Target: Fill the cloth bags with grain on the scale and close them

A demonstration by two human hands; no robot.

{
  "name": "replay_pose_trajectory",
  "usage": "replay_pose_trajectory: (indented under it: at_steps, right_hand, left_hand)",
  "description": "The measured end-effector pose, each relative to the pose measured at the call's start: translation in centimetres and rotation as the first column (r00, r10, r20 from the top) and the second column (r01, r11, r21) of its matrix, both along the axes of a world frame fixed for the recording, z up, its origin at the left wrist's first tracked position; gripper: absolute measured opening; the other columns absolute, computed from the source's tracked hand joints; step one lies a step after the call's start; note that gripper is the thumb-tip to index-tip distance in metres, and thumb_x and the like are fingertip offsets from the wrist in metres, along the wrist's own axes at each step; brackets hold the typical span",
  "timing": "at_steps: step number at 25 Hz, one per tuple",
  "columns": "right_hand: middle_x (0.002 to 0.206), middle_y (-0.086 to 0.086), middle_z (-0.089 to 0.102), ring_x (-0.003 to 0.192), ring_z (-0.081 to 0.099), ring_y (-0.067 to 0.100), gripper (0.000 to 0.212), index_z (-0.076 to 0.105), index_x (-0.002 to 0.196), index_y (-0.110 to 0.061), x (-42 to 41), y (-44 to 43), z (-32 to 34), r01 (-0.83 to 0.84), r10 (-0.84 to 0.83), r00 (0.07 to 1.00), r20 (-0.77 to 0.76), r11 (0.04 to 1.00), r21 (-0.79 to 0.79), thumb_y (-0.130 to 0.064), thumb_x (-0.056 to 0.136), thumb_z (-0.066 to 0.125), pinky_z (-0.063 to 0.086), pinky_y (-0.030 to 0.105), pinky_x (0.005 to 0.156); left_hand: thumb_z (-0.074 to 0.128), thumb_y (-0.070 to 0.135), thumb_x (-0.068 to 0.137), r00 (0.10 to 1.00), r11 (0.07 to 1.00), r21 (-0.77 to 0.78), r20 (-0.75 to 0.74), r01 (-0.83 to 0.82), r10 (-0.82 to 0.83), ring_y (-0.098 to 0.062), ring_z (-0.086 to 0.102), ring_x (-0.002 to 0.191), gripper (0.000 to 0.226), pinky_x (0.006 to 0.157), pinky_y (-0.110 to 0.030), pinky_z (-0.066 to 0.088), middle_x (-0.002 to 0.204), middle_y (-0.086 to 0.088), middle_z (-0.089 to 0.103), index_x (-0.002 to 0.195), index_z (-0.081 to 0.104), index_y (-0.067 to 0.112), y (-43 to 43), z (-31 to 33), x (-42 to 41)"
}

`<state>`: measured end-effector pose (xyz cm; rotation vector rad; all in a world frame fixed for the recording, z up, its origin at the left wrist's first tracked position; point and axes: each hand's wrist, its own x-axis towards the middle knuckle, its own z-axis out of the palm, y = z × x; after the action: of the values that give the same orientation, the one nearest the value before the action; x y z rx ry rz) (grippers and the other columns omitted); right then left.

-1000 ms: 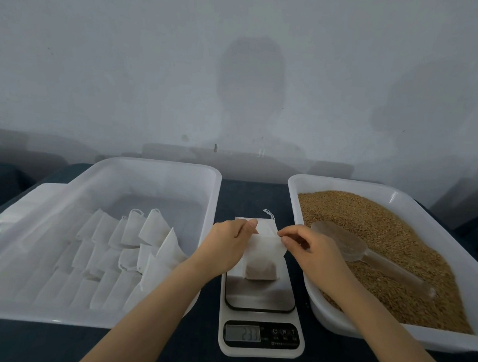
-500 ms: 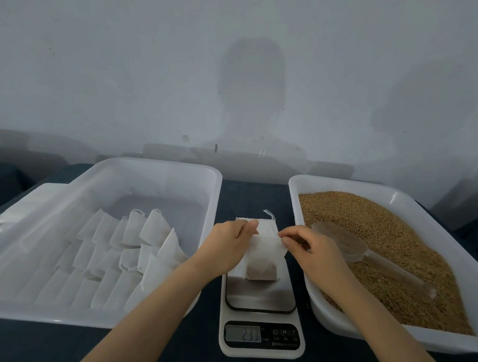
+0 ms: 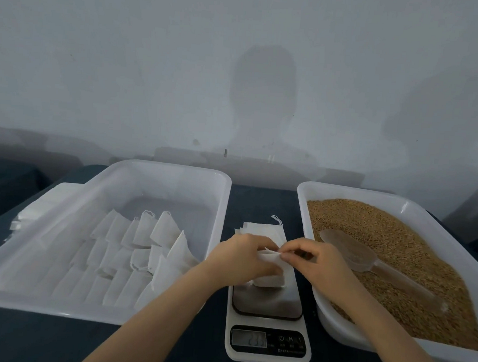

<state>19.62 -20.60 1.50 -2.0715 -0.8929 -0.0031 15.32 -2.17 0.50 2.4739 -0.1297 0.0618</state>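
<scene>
- Head view: I see the small white cloth bag (image 3: 270, 280) standing on the steel platform of the white digital kitchen scale (image 3: 266, 304), which sits on the dark surface (image 3: 259, 199) between two tubs.
- My left hand (image 3: 241, 260) has its fingers curled round the bag's upper part from the left side.
- My right hand (image 3: 311, 262) pinches the bag's top edge between thumb and fingertips; the two hands meet there, nearly touching.
- The scale's display is lit, but its digits are too blurred for me to read.
- A flat pile of empty white cloth bags (image 3: 260, 228) lies at the far end of the scale, just behind the hands.
- The white plastic tub on the left (image 3: 149, 166) holds overlapping rows of white cloth pouches (image 3: 144, 245).
- The white plastic tub on the right (image 3: 343, 188) is filled with golden-brown grain (image 3: 383, 234), and a clear plastic scoop (image 3: 348, 250) lies on top of it.
</scene>
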Motion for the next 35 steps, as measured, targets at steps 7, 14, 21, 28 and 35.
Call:
replay_pose_trajectory:
  at_steps: [7,14,21,28,35]
  right_hand:
    - [0.082,-0.022,0.067,0.076,0.062,-0.003,0.017,0.064,0.092,-0.035,0.5,-0.3,0.4,0.125,-0.121,0.992,-0.031,0.977,0.174,-0.02,0.092,0.055,0.047,0.008,0.068]
    - [0.074,-0.009,0.067,0.068,0.06,-0.001,0.021,0.063,0.089,-0.031,1.1,-0.2,0.3,0.229,-0.214,0.973,-0.089,0.945,0.235,-0.015,0.094,0.051,0.046,0.008,0.063]
    - [0.075,-0.008,0.067,0.068,0.059,-0.004,0.02,0.062,0.089,-0.03,1.5,-0.3,0.3,0.285,-0.267,0.958,-0.109,0.93,0.23,-0.016,0.096,0.049,0.044,0.007,0.06]
    - [0.075,-0.009,0.067,0.069,0.059,-0.004,0.021,0.06,0.089,-0.032,1.5,-0.4,0.3,0.316,-0.29,0.947,-0.139,0.919,0.236,-0.018,0.096,0.048,0.045,0.008,0.06]
    - [0.077,-0.005,0.066,0.07,0.06,0.008,0.018,0.063,0.094,-0.021,1.8,-0.8,0.6,0.473,-0.433,0.881,-0.19,0.818,0.327,-0.019,0.097,0.046,0.042,0.018,0.059]
  left_hand:
    - [0.064,0.029,0.089,0.975,0.927,-0.344,0.102,-0.152,0.198,-0.003,0.045,0.05,0.032,0.05,-0.013,0.036,0.053,0.009,0.051,0.059,0.056,0.021,0.7,1.5,-0.4]
    - [0.055,0.017,0.091,0.771,0.788,-0.197,0.174,-0.583,0.613,-0.031,0.063,0.073,0.024,0.065,-0.033,0.049,0.072,-0.014,0.065,0.078,0.065,0.0,9.2,6.5,1.5]
    - [0.051,0.016,0.095,0.767,0.779,0.154,-0.141,-0.607,0.626,-0.037,0.063,0.099,0.028,0.083,-0.038,0.054,0.104,-0.024,0.064,0.106,0.061,-0.008,13.0,0.3,2.5]
    - [0.058,0.017,0.092,0.704,0.757,0.157,-0.286,-0.634,0.65,-0.028,0.067,0.08,0.022,0.065,-0.032,0.058,0.096,-0.018,0.066,0.104,0.061,-0.002,14.2,-0.9,1.8]
    - [0.039,0.023,0.1,0.783,0.551,0.59,0.249,-0.59,0.57,-0.026,0.058,0.11,0.027,0.085,-0.036,0.046,0.119,-0.007,0.061,0.125,0.044,0.014,9.8,3.0,3.3]
